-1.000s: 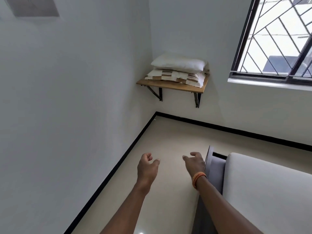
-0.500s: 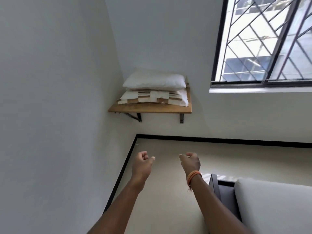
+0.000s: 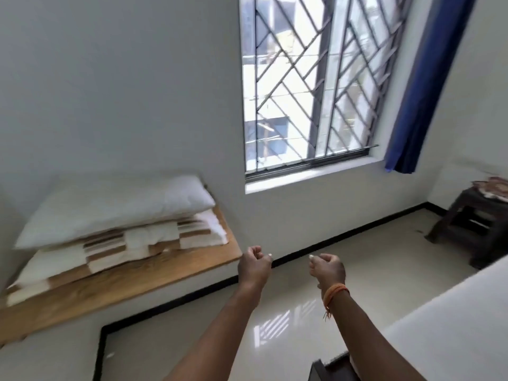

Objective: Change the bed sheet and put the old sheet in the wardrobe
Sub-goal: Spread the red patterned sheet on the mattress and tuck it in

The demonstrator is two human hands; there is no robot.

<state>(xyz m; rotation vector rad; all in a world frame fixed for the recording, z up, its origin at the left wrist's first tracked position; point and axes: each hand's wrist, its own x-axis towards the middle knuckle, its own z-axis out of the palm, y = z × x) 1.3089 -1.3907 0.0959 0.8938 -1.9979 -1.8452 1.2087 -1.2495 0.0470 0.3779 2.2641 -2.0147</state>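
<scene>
A white pillow lies on top of a folded white and brown striped sheet on a wooden wall shelf at the left. My left hand is held out just right of the shelf's corner, fingers loosely curled, holding nothing. My right hand, with an orange thread at the wrist, is curled the same way and empty. The bare white mattress fills the lower right corner. No wardrobe is in view.
A barred window with a blue curtain is on the far wall. A dark wooden stool with patterned cloth on it stands at the right. Glossy cream floor lies between the shelf and the bed.
The view has swung right and moved closer to the shelf, which now looks much larger. The curtain and stool have come into sight. Both hands stay curled and empty.
</scene>
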